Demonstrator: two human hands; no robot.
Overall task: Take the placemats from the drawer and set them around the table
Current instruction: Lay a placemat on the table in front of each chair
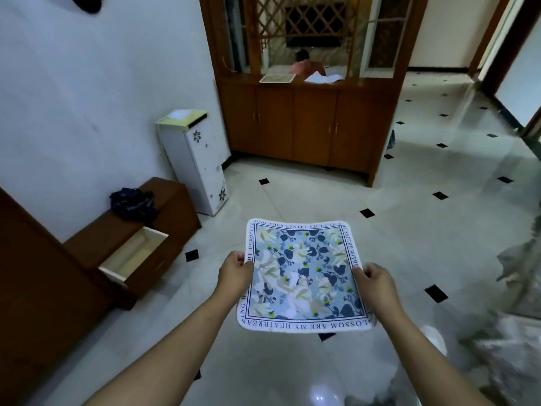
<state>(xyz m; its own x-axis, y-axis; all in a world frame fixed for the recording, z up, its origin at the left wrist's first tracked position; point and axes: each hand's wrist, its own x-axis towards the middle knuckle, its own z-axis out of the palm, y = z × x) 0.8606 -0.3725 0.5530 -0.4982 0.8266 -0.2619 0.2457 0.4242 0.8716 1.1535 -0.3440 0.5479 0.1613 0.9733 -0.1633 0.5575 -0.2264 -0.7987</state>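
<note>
While the placemat (pixel 303 276) sits flat between our two hands, we judge it best carried level and taut toward the table. Our left hand (pixel 234 271) pinches its left edge and our right hand (pixel 373 281) its right, fingers curled round the border; the open drawer (pixel 134 256) lies well left of the grip.

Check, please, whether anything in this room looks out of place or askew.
The drawer of the low brown cabinet stands pulled open, and a dark crumpled cloth lies on its top. The floral placemat looks flat, undamaged.
</note>
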